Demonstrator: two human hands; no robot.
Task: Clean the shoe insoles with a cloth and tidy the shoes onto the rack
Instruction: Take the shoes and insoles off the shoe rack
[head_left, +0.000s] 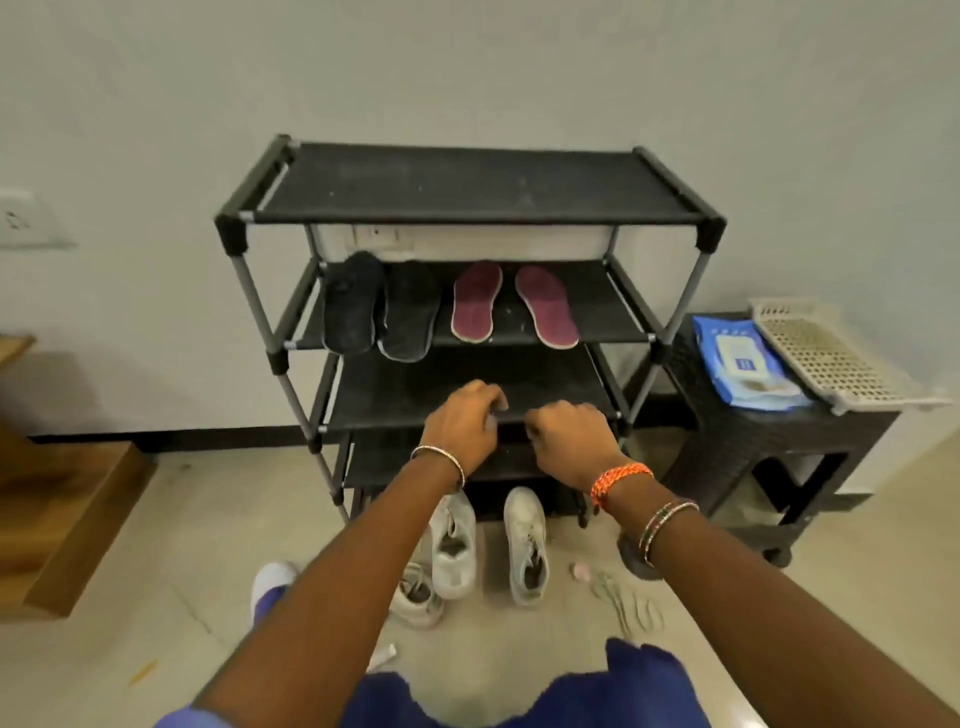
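Here, two dark insoles (382, 312) and two maroon insoles (514, 306) lie on the rack (467, 182) second shelf; white shoes (488, 545) on floor. Left hand (465, 415), right hand (569, 431) curled, apparently holding nothing, at third shelf's front edge.

Four insoles (449, 306) lay in a row on the rack's (467, 187) second shelf. Shoes (488, 551) stood on the floor before it; a table (753, 441) stood right.
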